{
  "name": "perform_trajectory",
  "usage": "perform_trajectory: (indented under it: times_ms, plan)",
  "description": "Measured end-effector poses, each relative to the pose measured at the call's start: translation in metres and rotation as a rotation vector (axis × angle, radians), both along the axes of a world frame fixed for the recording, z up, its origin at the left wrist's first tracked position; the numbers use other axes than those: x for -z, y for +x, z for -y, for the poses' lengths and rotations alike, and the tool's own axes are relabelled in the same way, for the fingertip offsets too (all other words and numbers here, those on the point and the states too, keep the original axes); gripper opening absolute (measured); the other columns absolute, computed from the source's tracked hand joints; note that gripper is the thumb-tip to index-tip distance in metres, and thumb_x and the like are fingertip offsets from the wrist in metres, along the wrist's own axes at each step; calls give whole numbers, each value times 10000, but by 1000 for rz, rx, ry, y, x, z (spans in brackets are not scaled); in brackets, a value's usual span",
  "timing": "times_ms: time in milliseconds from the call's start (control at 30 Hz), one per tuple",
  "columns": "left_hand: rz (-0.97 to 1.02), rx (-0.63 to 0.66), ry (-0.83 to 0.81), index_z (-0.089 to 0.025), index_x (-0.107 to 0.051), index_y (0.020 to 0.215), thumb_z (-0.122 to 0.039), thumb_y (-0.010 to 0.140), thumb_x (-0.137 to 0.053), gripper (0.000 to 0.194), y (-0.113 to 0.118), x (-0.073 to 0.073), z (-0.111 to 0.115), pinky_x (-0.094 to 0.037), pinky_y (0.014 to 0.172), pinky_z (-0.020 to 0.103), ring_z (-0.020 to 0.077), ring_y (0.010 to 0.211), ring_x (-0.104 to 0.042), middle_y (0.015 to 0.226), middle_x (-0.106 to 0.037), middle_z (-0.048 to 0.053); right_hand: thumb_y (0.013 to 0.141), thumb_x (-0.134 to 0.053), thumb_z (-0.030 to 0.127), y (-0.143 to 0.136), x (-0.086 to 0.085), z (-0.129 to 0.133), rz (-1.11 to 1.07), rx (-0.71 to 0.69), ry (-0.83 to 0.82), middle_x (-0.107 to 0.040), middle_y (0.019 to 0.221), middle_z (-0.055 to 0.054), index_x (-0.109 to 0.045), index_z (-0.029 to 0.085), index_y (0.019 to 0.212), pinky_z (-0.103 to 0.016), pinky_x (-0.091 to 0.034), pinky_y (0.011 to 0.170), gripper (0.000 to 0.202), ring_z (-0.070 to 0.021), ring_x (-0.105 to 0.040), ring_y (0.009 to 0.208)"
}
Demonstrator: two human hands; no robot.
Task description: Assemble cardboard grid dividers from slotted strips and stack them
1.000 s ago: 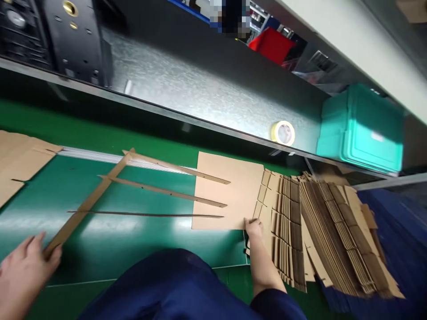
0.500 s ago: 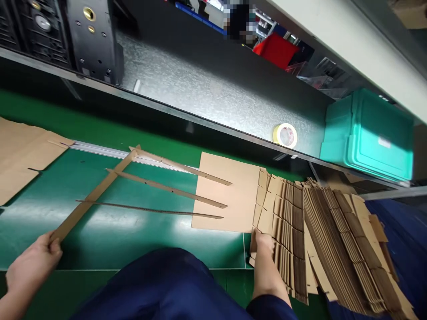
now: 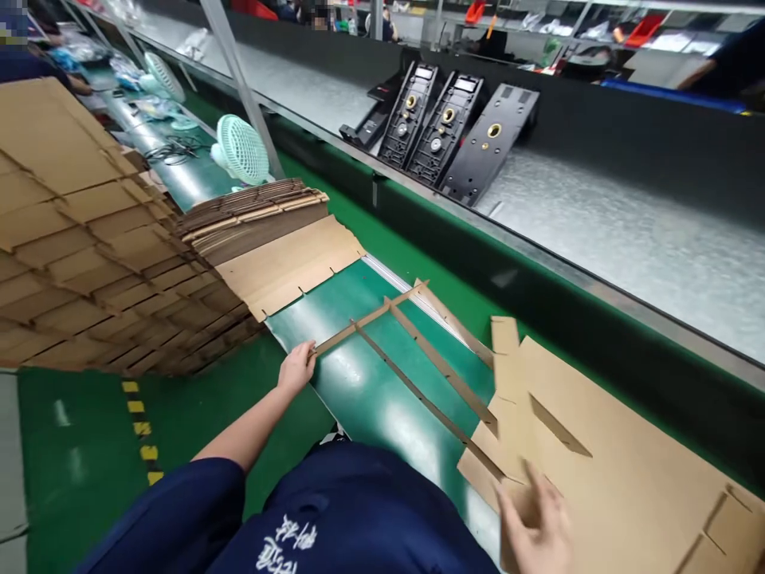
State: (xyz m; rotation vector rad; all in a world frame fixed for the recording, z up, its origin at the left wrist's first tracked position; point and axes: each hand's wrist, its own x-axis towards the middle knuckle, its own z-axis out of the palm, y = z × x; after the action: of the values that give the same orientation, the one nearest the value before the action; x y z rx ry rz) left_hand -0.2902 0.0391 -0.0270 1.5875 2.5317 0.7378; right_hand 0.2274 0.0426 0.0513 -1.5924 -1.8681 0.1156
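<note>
My left hand (image 3: 297,368) is closed on the near end of a cardboard strip (image 3: 370,317). Three slotted cardboard strips, among them a middle strip (image 3: 439,359), cross it and run towards my right side, forming a comb shape over the green table (image 3: 323,323). My right hand (image 3: 541,522), slightly blurred, has its thumb and fingers around the near end of another slotted cardboard strip (image 3: 507,391). This strip lies across the far ends of the three crossing strips; whether their slots engage is unclear. Beneath it is a flat cardboard sheet (image 3: 633,446).
Stacked cardboard dividers (image 3: 256,209) sit at the table's far left end, beside a large pile of assembled cardboard grids (image 3: 77,239). Behind stand a mint fan (image 3: 242,150) and a metal-topped bench (image 3: 574,215) with black plastic parts (image 3: 493,139). Other people are at the back.
My view has swung left. My right hand has brought a slotted strip from the stack to the free ends of the crossing strips. My left hand keeps its hold.
</note>
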Motion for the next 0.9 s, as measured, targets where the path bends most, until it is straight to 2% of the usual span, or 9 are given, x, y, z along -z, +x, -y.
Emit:
perform_trajectory:
  times_ms: [67, 167, 233, 367, 467, 600, 733, 900]
  plan:
    - [15, -6, 6, -202, -567, 1108, -250, 894, -445, 251, 0, 3, 5, -529, 863, 327, 202, 979, -644, 1023, -688, 74, 860, -585, 516, -44, -7, -2, -10, -129, 28, -570, 1089, -113, -546, 208, 1287, -407, -485, 876, 529, -262, -587, 989]
    - [35, -21, 18, -218, -590, 1071, -251, 908, -424, 234, 0, 6, 5, -531, 831, 305, 190, 942, -650, 1011, -692, 59, 876, -613, 409, -80, -20, -3, -37, -265, 70, -581, 1077, -107, -538, 205, 1302, -365, -497, 854, 478, -231, -603, 962]
    - [49, -31, 29, -218, -603, 1057, -250, 910, -417, 239, 1, 8, 3, -529, 823, 301, 192, 937, -650, 1024, -690, 62, 870, -629, 390, -86, -32, -4, -73, -262, 108, -588, 1100, -118, -545, 193, 1297, -382, -499, 870, 478, -236, -605, 964]
    - [87, -29, 58, -211, -613, 1056, -259, 907, -420, 248, 3, 9, -3, -526, 830, 308, 200, 939, -649, 1040, -687, 69, 853, -661, 329, -81, -52, -5, -25, -155, 248, -610, 1081, -127, -568, 183, 1281, -422, -510, 879, 461, -247, -609, 946]
    - [113, -21, 79, -209, -597, 1088, -252, 902, -423, 258, 4, 10, -5, -524, 848, 322, 207, 945, -649, 1021, -688, 74, 826, -698, 272, -77, -58, -6, 111, -256, 321, -622, 1076, -112, -550, 224, 1314, -392, -535, 836, 513, -235, -635, 912]
    - [156, -18, 115, -182, -457, 1288, -230, 888, -449, 404, 4, 13, -3, -526, 861, 330, 204, 959, -652, 1037, -681, 78, 868, -642, 275, -86, -53, -7, 258, -583, 193, -656, 1118, -74, -545, 294, 1326, -335, -557, 812, 468, -220, -663, 946]
    - [269, -23, 206, -161, -251, 1432, -227, 893, -455, 580, 3, 17, 1, -535, 852, 330, 183, 952, -654, 1066, -661, 86, 916, -533, 213, -90, -38, -9, 312, -886, 23, -659, 1200, -26, -518, 328, 1351, -302, -576, 818, 451, -196, -668, 996]
    - [298, -33, 218, -173, -128, 1498, -197, 894, -457, 688, 2, 15, 2, -528, 872, 322, 166, 931, -651, 1029, -661, 65, 899, -475, 168, -67, -20, -12, 329, -1019, -88, -579, 1322, -22, -467, 378, 1388, -347, -595, 727, 532, -215, -690, 873]
